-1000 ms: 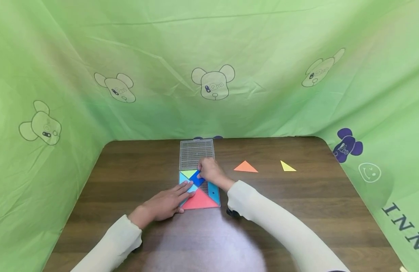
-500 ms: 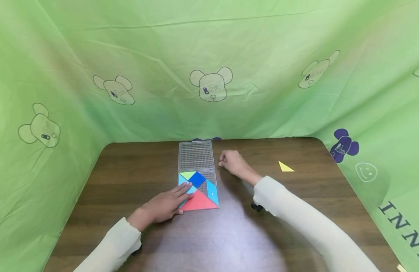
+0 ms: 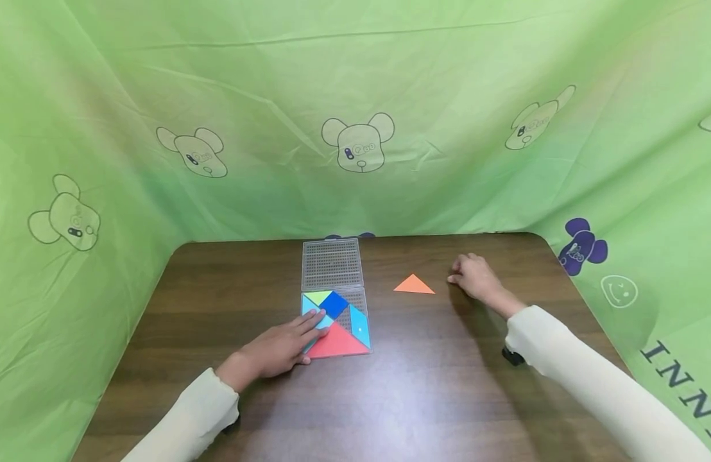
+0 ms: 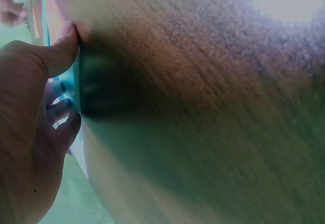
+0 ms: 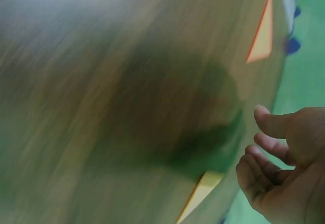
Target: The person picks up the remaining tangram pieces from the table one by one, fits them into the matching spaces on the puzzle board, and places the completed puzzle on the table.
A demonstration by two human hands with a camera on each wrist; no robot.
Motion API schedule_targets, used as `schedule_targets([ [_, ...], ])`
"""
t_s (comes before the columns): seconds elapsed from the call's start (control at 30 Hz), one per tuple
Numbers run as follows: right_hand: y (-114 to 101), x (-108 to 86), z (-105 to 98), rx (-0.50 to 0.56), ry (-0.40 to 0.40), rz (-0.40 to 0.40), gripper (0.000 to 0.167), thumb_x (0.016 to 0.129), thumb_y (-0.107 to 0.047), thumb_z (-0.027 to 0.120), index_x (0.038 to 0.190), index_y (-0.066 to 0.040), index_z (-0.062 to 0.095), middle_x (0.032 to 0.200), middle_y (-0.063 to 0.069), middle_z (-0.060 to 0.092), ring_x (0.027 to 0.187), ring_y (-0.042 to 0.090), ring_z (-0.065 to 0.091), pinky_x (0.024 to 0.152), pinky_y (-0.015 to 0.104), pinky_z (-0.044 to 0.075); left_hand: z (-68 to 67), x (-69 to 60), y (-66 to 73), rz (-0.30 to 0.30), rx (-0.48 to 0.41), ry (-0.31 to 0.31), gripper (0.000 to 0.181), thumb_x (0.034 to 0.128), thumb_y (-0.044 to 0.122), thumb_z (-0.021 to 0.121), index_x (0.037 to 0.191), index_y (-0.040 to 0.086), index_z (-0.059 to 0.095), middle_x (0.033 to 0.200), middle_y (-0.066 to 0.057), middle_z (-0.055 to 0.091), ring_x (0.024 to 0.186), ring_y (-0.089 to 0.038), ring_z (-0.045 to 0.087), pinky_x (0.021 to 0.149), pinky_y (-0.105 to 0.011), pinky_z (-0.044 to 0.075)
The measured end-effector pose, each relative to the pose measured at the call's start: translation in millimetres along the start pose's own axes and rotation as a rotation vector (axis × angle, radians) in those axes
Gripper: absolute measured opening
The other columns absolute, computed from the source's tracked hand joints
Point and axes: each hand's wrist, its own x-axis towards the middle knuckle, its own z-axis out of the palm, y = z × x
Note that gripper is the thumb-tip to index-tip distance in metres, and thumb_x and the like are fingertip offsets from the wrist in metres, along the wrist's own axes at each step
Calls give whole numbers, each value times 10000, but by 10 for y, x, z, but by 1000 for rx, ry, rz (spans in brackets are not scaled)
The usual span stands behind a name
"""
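Note:
A hinged plastic case (image 3: 332,264) lies unfolded, its near half holding tangram pieces: a red triangle (image 3: 339,341), dark blue square (image 3: 335,305), light blue parallelogram (image 3: 359,326), lime triangle (image 3: 319,297) and light blue triangle. My left hand (image 3: 279,348) rests across the case's left side with extended fingers, partly covering the light blue pieces; its thumb touches the front edge. Above the table at the right is my right hand (image 3: 477,279), fingers loosely bent and holding nothing. Beside it lies a yellow triangle (image 5: 200,196), hidden from the head view by the hand.
An orange triangle (image 3: 414,285) lies on the wooden table (image 3: 234,273) between the case and my right hand. Green cloth (image 3: 263,192) printed with bear heads hangs around the table's back and sides.
My right hand has left the dark blue square in the case and moved right, past the orange triangle, to beside the yellow one. My left hand has stayed in place.

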Motion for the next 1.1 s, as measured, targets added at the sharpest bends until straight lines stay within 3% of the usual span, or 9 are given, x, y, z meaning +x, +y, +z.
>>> schedule_targets([
  [0.17, 295, -125, -76, -16, -28, 74, 370, 934, -166, 749, 1087, 134, 598, 1077, 326, 587, 1072, 512, 500, 953, 595, 417, -4, 4, 4, 13, 2, 12, 652, 1027, 367, 609, 1609, 206, 361, 1730, -75, 181, 1598, -310, 184, 1165, -477, 432],
  [0.3, 409, -177, -87, -35, -57, 71, 448, 923, -188, 765, 1128, 171, 592, 1068, 341, 589, 1025, 489, 508, 917, 578, 418, -13, -11, 15, 4, -18, 5, 653, 1030, 377, 599, 1613, 212, 353, 1734, -68, 168, 1601, -308, 171, 1171, -485, 424],
  [0.47, 447, -231, -86, -37, -32, 36, 462, 880, -162, 802, 1159, 164, 631, 1056, 333, 601, 967, 475, 551, 825, 553, 468, -18, -9, 21, -8, -32, -5, 656, 1027, 390, 597, 1613, 228, 352, 1735, -55, 166, 1603, -304, 165, 1164, -497, 429],
  [0.73, 452, -251, -92, -43, 15, 19, 300, 791, -72, 841, 977, 109, 689, 935, 252, 641, 898, 409, 622, 801, 555, 521, -18, -6, 17, -3, -29, -2, 648, 1028, 390, 596, 1609, 223, 362, 1733, -58, 174, 1602, -302, 169, 1172, -503, 419],
  [1.1, 533, -171, -149, 11, -90, 104, 346, 814, -103, 847, 953, 52, 571, 895, 183, 615, 817, 300, 574, 738, 436, 502, -5, -1, 2, 9, -27, 7, 640, 1032, 376, 598, 1607, 219, 367, 1732, -58, 177, 1602, -298, 172, 1176, -496, 415],
])
